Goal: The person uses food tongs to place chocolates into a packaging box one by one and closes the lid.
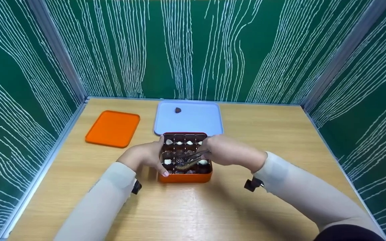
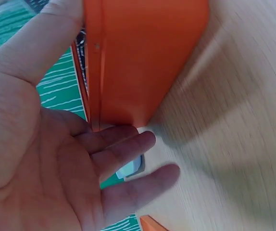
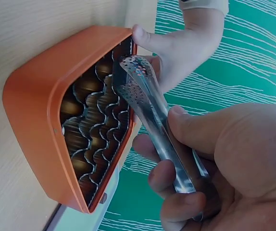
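Note:
In the head view, an orange box holds chocolates in a dark divided tray, some white-topped. My left hand holds its left side, with the thumb at the front corner and a finger at the back corner. The other fingers stand off the wall in the left wrist view. My right hand grips metal tongs with perforated tips. Those tips reach down among the chocolates near the box's front left; whether a chocolate is between them, I cannot tell.
Behind the box lies a light blue tray with one dark chocolate near its back edge. An orange lid-like tray lies at the back left. Green walls with white lines enclose the wooden table at the back and sides.

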A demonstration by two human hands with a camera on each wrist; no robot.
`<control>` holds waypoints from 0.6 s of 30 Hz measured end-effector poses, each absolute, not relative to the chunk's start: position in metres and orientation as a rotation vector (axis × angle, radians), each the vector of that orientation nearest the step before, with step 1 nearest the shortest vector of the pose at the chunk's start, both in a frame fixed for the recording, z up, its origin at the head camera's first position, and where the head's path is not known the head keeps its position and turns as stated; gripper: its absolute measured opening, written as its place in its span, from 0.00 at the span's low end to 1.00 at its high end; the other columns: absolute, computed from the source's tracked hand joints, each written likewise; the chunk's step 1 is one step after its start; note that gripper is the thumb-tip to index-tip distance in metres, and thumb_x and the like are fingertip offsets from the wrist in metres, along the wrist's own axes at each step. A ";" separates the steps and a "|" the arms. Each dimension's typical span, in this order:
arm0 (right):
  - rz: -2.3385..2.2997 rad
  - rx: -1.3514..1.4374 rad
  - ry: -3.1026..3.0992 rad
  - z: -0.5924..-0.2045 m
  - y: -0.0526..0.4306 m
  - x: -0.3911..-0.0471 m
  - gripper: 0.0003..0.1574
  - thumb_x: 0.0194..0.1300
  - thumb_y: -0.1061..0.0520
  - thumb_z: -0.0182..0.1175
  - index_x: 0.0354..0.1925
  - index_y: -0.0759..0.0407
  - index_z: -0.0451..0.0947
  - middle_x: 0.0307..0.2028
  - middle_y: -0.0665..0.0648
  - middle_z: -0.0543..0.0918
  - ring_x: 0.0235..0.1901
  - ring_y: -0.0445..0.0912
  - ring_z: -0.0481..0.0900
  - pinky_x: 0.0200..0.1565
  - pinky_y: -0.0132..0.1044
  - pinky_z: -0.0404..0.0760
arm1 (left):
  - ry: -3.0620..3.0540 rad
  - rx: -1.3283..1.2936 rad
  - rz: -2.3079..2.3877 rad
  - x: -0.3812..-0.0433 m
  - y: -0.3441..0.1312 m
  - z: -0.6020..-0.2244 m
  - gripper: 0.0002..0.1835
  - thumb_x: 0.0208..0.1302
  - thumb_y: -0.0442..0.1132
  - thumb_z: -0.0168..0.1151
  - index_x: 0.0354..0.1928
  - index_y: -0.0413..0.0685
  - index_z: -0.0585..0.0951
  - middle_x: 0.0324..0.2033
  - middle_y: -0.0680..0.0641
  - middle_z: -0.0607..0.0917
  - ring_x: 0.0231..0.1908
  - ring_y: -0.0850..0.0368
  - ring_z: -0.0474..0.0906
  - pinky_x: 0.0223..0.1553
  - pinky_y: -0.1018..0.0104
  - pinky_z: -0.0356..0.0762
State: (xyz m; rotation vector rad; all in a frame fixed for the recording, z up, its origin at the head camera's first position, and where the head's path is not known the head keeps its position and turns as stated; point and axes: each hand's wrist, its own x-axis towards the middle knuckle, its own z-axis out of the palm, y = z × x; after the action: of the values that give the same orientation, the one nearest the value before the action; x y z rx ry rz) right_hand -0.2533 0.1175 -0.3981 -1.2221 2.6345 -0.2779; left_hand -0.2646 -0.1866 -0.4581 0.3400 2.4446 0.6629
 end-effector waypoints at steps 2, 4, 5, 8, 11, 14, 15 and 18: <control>-0.252 -1.249 2.624 -0.399 0.115 -0.254 0.09 0.82 0.59 0.67 0.49 0.54 0.95 0.38 0.52 0.93 0.36 0.45 0.87 0.44 0.44 0.92 | 2.440 0.351 0.664 -0.265 -0.188 -0.458 0.92 0.46 0.56 0.95 0.91 0.41 0.28 0.90 0.30 0.50 0.90 0.32 0.53 0.93 0.38 0.49; -0.236 -1.263 2.623 -0.400 0.113 -0.254 0.10 0.81 0.60 0.67 0.49 0.53 0.95 0.37 0.51 0.94 0.35 0.43 0.86 0.43 0.42 0.92 | 2.433 0.356 0.674 -0.266 -0.190 -0.459 0.92 0.45 0.55 0.95 0.91 0.42 0.28 0.91 0.31 0.48 0.91 0.33 0.51 0.93 0.38 0.47; -0.228 -1.265 2.623 -0.400 0.113 -0.254 0.10 0.81 0.61 0.67 0.47 0.53 0.95 0.37 0.50 0.93 0.34 0.43 0.85 0.41 0.42 0.91 | 2.429 0.356 0.678 -0.267 -0.190 -0.459 0.92 0.45 0.55 0.95 0.91 0.42 0.28 0.91 0.31 0.47 0.91 0.33 0.50 0.93 0.39 0.46; -0.226 -1.229 2.616 -0.401 0.110 -0.254 0.10 0.81 0.60 0.68 0.48 0.53 0.96 0.39 0.51 0.95 0.36 0.43 0.87 0.43 0.43 0.93 | 2.433 0.369 0.669 -0.268 -0.192 -0.459 0.92 0.46 0.55 0.95 0.92 0.43 0.28 0.91 0.32 0.47 0.91 0.34 0.50 0.93 0.39 0.46; -0.214 -1.179 2.619 -0.400 0.106 -0.253 0.09 0.81 0.58 0.69 0.49 0.53 0.97 0.41 0.53 0.97 0.37 0.45 0.90 0.46 0.46 0.95 | 2.443 0.376 0.658 -0.268 -0.193 -0.459 0.92 0.46 0.54 0.96 0.92 0.43 0.28 0.91 0.32 0.49 0.90 0.34 0.52 0.93 0.39 0.48; -0.193 -1.139 2.617 -0.399 0.102 -0.252 0.10 0.81 0.56 0.70 0.50 0.54 0.97 0.42 0.54 0.97 0.37 0.46 0.91 0.47 0.47 0.96 | 2.446 0.361 0.655 -0.267 -0.191 -0.458 0.93 0.45 0.54 0.96 0.92 0.44 0.28 0.91 0.32 0.51 0.90 0.34 0.55 0.92 0.39 0.50; -0.186 -1.129 2.616 -0.399 0.101 -0.251 0.10 0.81 0.56 0.70 0.50 0.54 0.97 0.42 0.54 0.97 0.37 0.46 0.90 0.46 0.47 0.96 | 2.447 0.351 0.653 -0.266 -0.191 -0.457 0.93 0.44 0.54 0.96 0.92 0.44 0.28 0.91 0.33 0.52 0.89 0.34 0.56 0.92 0.38 0.52; -0.157 -1.102 2.615 -0.398 0.098 -0.251 0.10 0.82 0.56 0.68 0.50 0.54 0.97 0.41 0.53 0.97 0.34 0.45 0.88 0.44 0.46 0.95 | 2.452 0.329 0.633 -0.265 -0.189 -0.455 0.93 0.45 0.54 0.96 0.92 0.45 0.29 0.91 0.34 0.55 0.89 0.35 0.59 0.92 0.38 0.55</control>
State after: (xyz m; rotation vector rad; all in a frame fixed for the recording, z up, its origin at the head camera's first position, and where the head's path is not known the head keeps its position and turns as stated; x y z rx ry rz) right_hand -0.2507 0.0980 -0.3979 -1.1016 2.6146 -0.1571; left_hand -0.2651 -0.1888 -0.4550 0.3294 2.4518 0.6329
